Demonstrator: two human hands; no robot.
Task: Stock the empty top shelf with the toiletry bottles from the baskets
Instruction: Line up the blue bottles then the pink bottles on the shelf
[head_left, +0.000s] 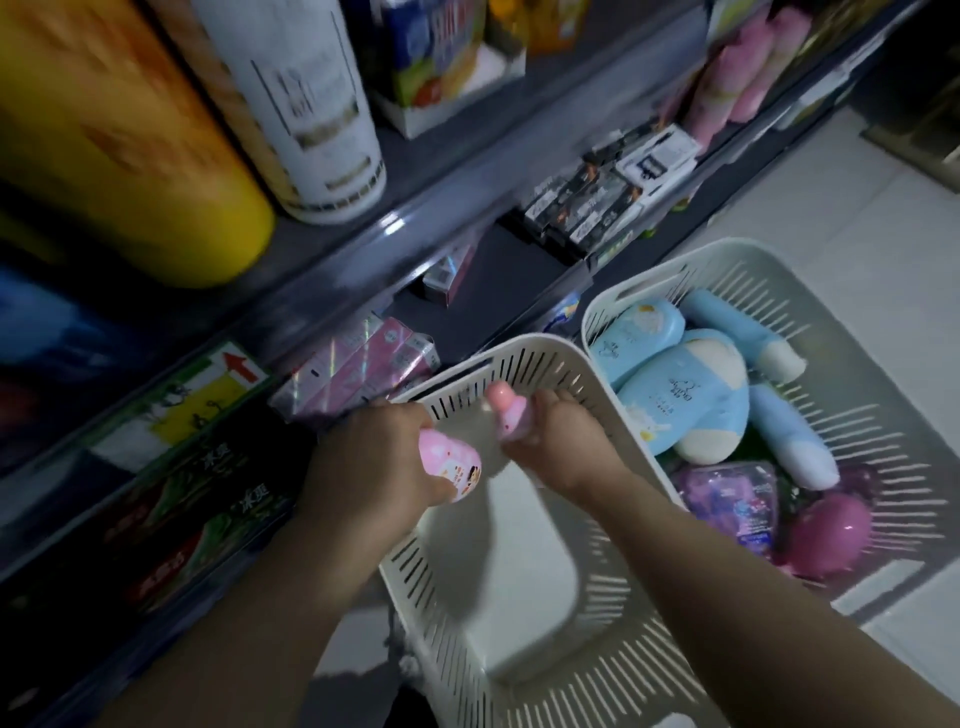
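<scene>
While both hands hang over near basket (597, 670), shelf edge (332, 260) runs close at left and far basket (727, 249) sits just beside at right. Open room only between those edges, over near basket's white floor. Left hand (374, 462) grips pink bottle (452, 467): rounded body, printed label. Right hand (558, 434) curls round second pink bottle (506, 410): glossy cap, blurred. Blue bottles (685, 400) lie in far basket.
</scene>
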